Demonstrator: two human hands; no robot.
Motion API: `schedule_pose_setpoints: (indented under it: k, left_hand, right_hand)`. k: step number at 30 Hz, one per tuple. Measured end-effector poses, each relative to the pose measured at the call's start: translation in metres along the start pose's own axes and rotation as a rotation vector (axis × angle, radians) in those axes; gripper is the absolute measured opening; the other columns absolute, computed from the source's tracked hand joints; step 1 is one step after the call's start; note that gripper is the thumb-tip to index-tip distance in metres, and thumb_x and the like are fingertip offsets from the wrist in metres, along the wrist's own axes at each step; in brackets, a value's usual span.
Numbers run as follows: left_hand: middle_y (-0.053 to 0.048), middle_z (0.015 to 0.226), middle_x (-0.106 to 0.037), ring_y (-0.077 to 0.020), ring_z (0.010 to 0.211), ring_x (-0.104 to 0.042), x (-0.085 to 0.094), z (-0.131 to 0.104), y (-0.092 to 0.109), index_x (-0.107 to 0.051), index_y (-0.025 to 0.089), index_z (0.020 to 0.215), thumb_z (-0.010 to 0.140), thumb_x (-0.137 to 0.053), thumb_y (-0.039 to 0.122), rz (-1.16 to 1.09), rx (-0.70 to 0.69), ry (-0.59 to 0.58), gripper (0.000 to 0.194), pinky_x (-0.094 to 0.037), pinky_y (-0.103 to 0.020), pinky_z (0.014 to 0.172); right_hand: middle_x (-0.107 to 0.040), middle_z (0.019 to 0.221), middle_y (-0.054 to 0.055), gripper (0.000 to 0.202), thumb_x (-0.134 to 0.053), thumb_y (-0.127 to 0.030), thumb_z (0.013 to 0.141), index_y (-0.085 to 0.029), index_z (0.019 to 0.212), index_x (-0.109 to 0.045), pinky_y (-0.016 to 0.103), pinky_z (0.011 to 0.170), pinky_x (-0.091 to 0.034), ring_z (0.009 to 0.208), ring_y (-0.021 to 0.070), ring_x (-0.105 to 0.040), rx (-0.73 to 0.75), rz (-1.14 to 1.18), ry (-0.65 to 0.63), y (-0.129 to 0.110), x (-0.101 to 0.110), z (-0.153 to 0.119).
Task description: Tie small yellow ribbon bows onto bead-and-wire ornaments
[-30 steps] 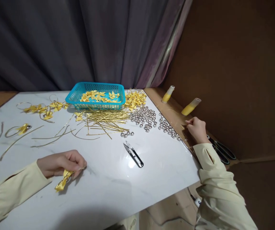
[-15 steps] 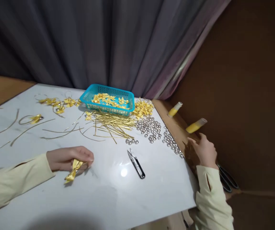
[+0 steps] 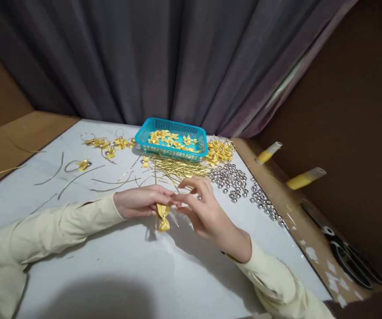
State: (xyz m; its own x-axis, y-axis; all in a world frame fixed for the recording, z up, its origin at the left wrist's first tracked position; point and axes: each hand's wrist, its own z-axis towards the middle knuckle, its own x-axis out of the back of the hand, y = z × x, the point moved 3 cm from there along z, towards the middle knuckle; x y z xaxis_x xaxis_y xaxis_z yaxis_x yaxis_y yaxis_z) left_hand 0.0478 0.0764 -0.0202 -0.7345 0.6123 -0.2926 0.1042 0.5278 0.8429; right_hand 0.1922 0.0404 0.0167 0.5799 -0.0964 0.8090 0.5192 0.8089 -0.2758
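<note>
My left hand (image 3: 142, 200) is closed, pinching a yellow satin ribbon bow (image 3: 163, 217) that hangs below its fingertips over the white table. At those fingertips, my right hand (image 3: 204, 212) has its thumb and index finger bent together, touching the left hand. What lies between the right fingers, if anything, is too small to make out. Behind the hands spreads a pile of gold twist ties (image 3: 177, 167). Silver beads (image 3: 231, 179) are scattered to the right of it. The thread snips are mostly covered by my right hand and wrist.
A turquoise basket (image 3: 138, 137) with yellow bows stands at the back, more bows (image 3: 220, 150) beside it. Finished-looking bow loops (image 3: 83, 165) and loose ties lie left. Along the right ledge are two yellow tubes (image 3: 305, 178), black-handled scissors (image 3: 350, 261) and white scraps (image 3: 311, 254).
My right hand has come from the right ledge to the bow at my left fingertips. The left hand still holds the bow. The view has turned right, and the scissors show more fully.
</note>
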Motion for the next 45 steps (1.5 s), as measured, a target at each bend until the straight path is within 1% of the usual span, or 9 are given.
schedule_pose_setpoints:
  k: [5,10,15,22,30,33,35,40,45]
  left_hand:
    - [0.004,0.057,-0.046,-0.006,0.047,-0.029,-0.001,0.007,-0.01,-0.057,0.014,0.065,0.061,-0.069,0.018,-0.105,0.049,-0.035,0.014,-0.024,-0.019,0.044]
    - [0.006,0.056,-0.041,-0.0061,0.048,-0.03,-0.002,0.007,-0.011,-0.053,0.014,0.066,0.065,-0.07,0.022,-0.162,0.038,-0.042,0.019,-0.025,-0.019,0.046]
    - [0.004,0.065,-0.044,-0.0064,0.052,-0.031,0.004,0.004,-0.006,-0.057,0.013,0.08,0.075,-0.064,0.026,0.004,-0.014,0.04,0.016,-0.022,-0.021,0.046]
    - [0.007,0.057,-0.035,-0.0081,0.052,-0.033,0.009,0.003,0.001,-0.056,0.015,0.084,0.079,-0.059,0.036,0.359,-0.184,0.151,0.022,-0.024,-0.021,0.048]
    - [0.007,0.051,-0.046,-0.0091,0.046,-0.043,0.003,0.005,-0.013,-0.051,0.016,0.093,0.086,-0.046,0.035,0.664,-0.131,0.053,0.02,-0.034,-0.02,0.048]
    - [0.005,0.052,-0.052,-0.0103,0.048,-0.048,0.005,0.008,-0.021,-0.054,0.017,0.09,0.088,-0.043,0.033,0.809,-0.156,0.105,0.02,-0.035,-0.02,0.051]
    - [0.003,0.059,-0.057,-0.0108,0.052,-0.051,0.005,0.008,-0.023,-0.056,0.017,0.089,0.088,-0.043,0.03,0.929,-0.244,0.165,0.018,-0.036,-0.021,0.054]
    - [-0.005,0.084,-0.063,-0.0163,0.078,-0.056,0.0,0.001,-0.027,-0.057,0.016,0.088,0.089,-0.046,0.024,1.287,-0.6,0.254,0.014,-0.041,-0.026,0.071]
    - [-0.007,0.088,-0.063,-0.0167,0.077,-0.054,-0.005,-0.006,-0.029,-0.053,0.015,0.101,0.089,-0.043,0.014,1.566,-0.956,0.277,0.015,-0.042,-0.028,0.069]
  right_hand:
    - [-0.052,0.109,0.012,0.025,-0.047,-0.005,0.08,-0.017,0.101,-0.054,0.045,0.086,-0.044,0.105,0.0249,-0.041,0.066,-0.047,-0.094,-0.001,-0.007,-0.005]
    - [-0.059,0.106,0.013,0.018,-0.043,-0.006,0.086,-0.014,0.084,-0.059,0.04,0.084,-0.043,0.106,0.0244,-0.041,0.164,-0.218,-0.035,-0.003,-0.011,-0.006]
    - [-0.063,0.104,0.01,0.025,-0.039,-0.005,0.089,-0.016,0.077,-0.059,0.038,0.079,-0.04,0.105,0.0232,-0.047,0.223,-0.283,-0.001,0.0,-0.012,-0.009]
    - [-0.064,0.089,0.009,0.017,-0.043,-0.009,0.088,-0.017,0.08,-0.055,0.035,0.075,-0.038,0.096,0.0229,-0.049,0.006,-0.151,-0.001,0.018,-0.01,-0.009]
    - [-0.055,0.062,-0.001,0.017,-0.048,-0.001,0.079,-0.016,0.072,-0.052,0.022,0.058,-0.035,0.059,0.0114,-0.049,-0.279,0.281,-0.313,0.041,-0.023,-0.01]
    - [-0.053,0.057,-0.004,0.016,-0.052,-0.002,0.077,-0.016,0.07,-0.052,0.019,0.055,-0.032,0.054,0.0088,-0.047,-0.356,0.361,-0.373,0.043,-0.027,-0.01]
    - [-0.054,0.056,-0.004,0.015,-0.054,-0.004,0.077,-0.016,0.068,-0.052,0.019,0.054,-0.031,0.052,0.008,-0.046,-0.415,0.412,-0.39,0.046,-0.029,-0.01]
    - [-0.055,0.053,-0.005,0.015,-0.056,-0.011,0.08,-0.016,0.067,-0.05,0.02,0.056,-0.036,0.052,0.0085,-0.049,-0.522,0.579,-0.4,0.053,-0.032,-0.011]
    - [-0.055,0.054,-0.003,0.016,-0.056,-0.014,0.08,-0.016,0.067,-0.048,0.021,0.057,-0.039,0.053,0.0092,-0.051,-0.595,0.724,-0.434,0.055,-0.032,-0.01]
